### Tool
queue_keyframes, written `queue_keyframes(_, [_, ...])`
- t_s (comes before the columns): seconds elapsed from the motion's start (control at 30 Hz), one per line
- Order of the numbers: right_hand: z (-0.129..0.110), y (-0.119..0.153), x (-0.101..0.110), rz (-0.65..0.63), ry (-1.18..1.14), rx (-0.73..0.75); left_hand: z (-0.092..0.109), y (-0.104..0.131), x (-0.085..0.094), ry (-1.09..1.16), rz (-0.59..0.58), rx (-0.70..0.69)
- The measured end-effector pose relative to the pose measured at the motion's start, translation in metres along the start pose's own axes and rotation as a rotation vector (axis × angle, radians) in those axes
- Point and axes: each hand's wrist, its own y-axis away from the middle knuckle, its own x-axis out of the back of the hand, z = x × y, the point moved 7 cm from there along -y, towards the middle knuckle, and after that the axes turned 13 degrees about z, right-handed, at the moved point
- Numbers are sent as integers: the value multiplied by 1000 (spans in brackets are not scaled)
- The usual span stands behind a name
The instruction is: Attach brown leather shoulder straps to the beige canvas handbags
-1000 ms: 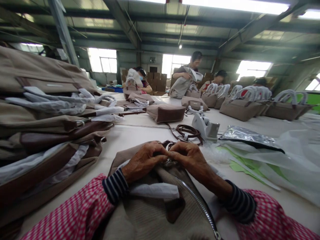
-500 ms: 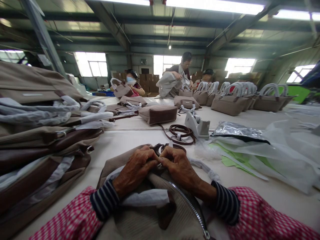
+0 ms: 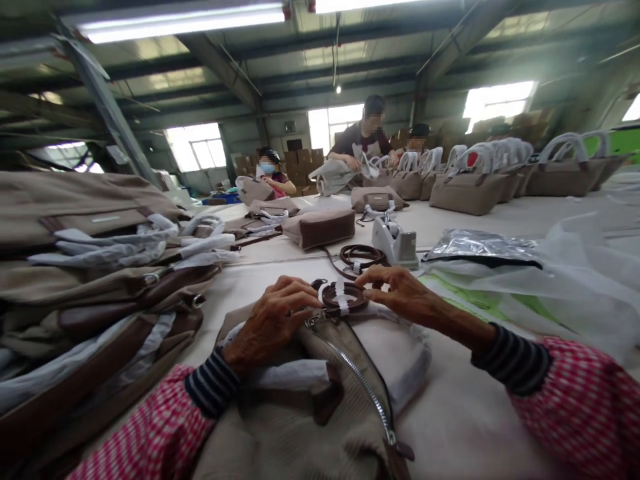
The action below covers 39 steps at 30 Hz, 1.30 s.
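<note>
You seem to be settling the near coiled strap; right grip parted, empty; left grip unreadable; light steadying suits next.

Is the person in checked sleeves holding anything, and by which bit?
It can't be told. The right-hand grip is at the right edge of the nearer coiled brown strap; the left-hand grip lies over the bag, any hold hidden.

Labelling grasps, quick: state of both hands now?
Left hand: over the bag, fingers loosely bent; grip can't be told.
Right hand: open, thumb and forefinger parted at the nearer coiled strap.
</note>
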Motion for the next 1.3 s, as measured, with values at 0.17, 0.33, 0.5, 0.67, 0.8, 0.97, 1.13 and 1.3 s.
queue_keyframes(0.17, [0, -2, -29, -244, 211, 234, 54, -4, -9, -77, -392, -53])
queue_keyframes(0.33, [-8, -1, -53, -377, 428, 373, 65, 13, -31, -288, -596, -101])
queue_keyframes(0.5, [-6, 3, -56, -307, 472, 420, 50, 27, -33, -448, -500, -74])
queue_keyframes(0.67, [-10, -4, -50, -237, 497, 438, 39, 27, -9, -318, -286, 112])
queue_keyframes(0.8, [-37, 0, -46, -138, 527, 530, 37, 24, -9, -226, -325, 82])
queue_keyframes(0.97, [-64, 44, -76, -154, 453, 674, 43, 13, -8, -202, -340, 63])
queue_keyframes(1.13, [-62, 68, -90, -63, 440, 783, 51, -1, 26, -80, -104, 130])
queue_keyframes(1.3, [-49, 63, -84, -115, 314, 823, 51, -1, 36, 48, -68, 163])
